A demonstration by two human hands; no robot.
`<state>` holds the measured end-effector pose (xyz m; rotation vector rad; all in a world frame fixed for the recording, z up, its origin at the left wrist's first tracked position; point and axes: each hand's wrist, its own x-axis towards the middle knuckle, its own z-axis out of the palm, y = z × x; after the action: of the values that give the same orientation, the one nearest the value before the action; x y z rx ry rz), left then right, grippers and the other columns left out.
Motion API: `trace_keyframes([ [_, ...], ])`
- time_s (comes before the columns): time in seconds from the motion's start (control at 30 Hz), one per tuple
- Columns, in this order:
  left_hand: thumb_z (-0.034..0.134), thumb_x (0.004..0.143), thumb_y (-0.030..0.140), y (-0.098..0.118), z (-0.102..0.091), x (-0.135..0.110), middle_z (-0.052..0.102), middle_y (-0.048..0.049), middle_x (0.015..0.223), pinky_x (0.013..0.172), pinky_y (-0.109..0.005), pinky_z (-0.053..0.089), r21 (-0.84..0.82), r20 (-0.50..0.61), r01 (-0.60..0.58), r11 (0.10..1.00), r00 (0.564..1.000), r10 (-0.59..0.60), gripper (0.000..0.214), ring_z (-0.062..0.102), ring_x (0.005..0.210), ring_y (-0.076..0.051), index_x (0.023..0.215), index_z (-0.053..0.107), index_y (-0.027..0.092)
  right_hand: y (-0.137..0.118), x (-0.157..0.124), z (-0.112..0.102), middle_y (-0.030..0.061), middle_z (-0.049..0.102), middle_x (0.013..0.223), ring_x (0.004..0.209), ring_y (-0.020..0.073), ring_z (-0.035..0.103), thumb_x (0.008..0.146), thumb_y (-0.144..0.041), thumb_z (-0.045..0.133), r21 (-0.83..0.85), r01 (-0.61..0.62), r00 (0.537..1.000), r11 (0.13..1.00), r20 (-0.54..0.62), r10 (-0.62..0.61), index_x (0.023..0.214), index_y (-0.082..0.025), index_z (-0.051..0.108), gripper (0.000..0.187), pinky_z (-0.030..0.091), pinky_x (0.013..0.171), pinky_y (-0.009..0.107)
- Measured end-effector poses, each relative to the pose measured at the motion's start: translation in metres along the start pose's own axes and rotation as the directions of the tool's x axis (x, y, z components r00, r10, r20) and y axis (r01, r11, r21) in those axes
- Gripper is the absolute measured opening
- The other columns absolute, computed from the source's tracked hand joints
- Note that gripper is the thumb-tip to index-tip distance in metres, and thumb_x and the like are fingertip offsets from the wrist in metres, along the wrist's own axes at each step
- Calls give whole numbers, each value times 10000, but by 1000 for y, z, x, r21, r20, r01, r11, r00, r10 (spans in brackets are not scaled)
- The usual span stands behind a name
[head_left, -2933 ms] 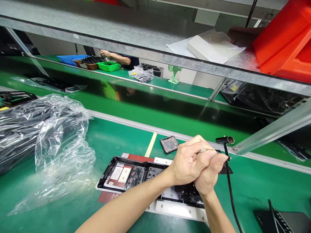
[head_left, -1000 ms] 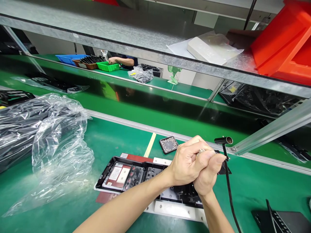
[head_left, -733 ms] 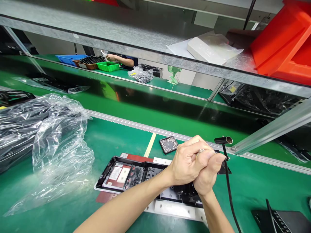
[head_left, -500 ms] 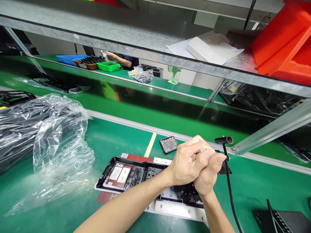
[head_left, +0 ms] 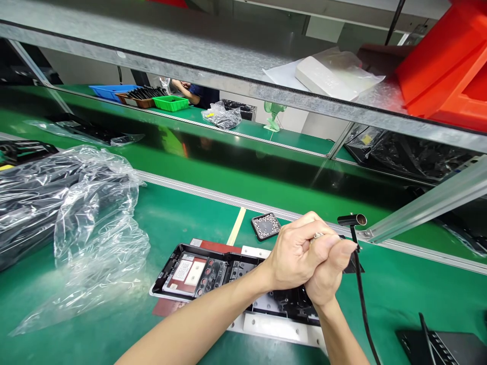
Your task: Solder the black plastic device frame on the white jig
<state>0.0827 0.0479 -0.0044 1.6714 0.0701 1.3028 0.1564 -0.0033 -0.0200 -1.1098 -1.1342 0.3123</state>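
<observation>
Both my hands are clasped together above the right end of a black plastic housing (head_left: pixel 198 274), which lies in a white fixture (head_left: pixel 277 327) on the green bench. My left hand (head_left: pixel 294 253) wraps over my right hand (head_left: pixel 327 276), and both close on a thin tool with a metal tip (head_left: pixel 317 235) between the fingers. A black cable (head_left: pixel 361 304) hangs from the tool down to the right. The housing shows a red and white label (head_left: pixel 186 271) at its left end. What lies under my hands is hidden.
A small black tray of tiny screws (head_left: pixel 266 226) sits just behind the hands. A crumpled clear plastic bag (head_left: pixel 95 228) over black parts fills the left. A metal shelf (head_left: pixel 213 56) with red bins (head_left: pixel 445 71) hangs overhead. Another person's arm (head_left: pixel 184 87) works at the far bench.
My hands and the tool have stayed in place over the housing. The other person's arm at the far bench has shifted about.
</observation>
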Motion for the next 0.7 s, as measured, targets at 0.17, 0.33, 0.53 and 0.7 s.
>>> trace_keyframes([
  [0.17, 504, 1034, 396, 1, 0, 0, 677, -66, 863, 782, -317, 501, 5, -2, 2, 1000, 1000, -2, 343, 599, 847, -181, 855, 675, 158, -1, 0, 0, -4, 438, 589, 565, 156, 400, 1002, -693, 277, -1, -9, 1000, 1000, 0, 9, 587, -230, 429, 640, 314, 544, 343],
  [0.33, 492, 1034, 421, 1, 0, -1, 682, -70, 864, 778, -322, 507, 14, -1, 11, 1000, 1000, -11, 371, 604, 846, -186, 843, 677, 163, -3, 0, 1, -9, 430, 579, 553, 154, 388, 995, -701, 295, -4, -14, 1000, 1000, -3, 14, 578, -234, 412, 637, 316, 534, 342],
  [0.53, 501, 1028, 392, 2, 0, 1, 688, -67, 854, 779, -324, 503, 10, -4, 4, 1000, 1000, -4, 344, 599, 836, -185, 836, 675, 165, -2, -1, 0, 0, 436, 574, 551, 163, 401, 1010, -674, 271, -2, -3, 1000, 1000, 0, 3, 589, -235, 441, 632, 320, 538, 354],
  [0.7, 495, 1027, 395, 3, 0, 1, 676, -62, 826, 766, -325, 503, 15, -14, -3, 1000, 1000, 4, 352, 600, 823, -186, 817, 666, 170, -1, -2, 0, 10, 446, 548, 524, 173, 413, 1025, -637, 260, 4, 13, 1000, 1000, 14, -13, 591, -240, 457, 621, 317, 519, 369],
])
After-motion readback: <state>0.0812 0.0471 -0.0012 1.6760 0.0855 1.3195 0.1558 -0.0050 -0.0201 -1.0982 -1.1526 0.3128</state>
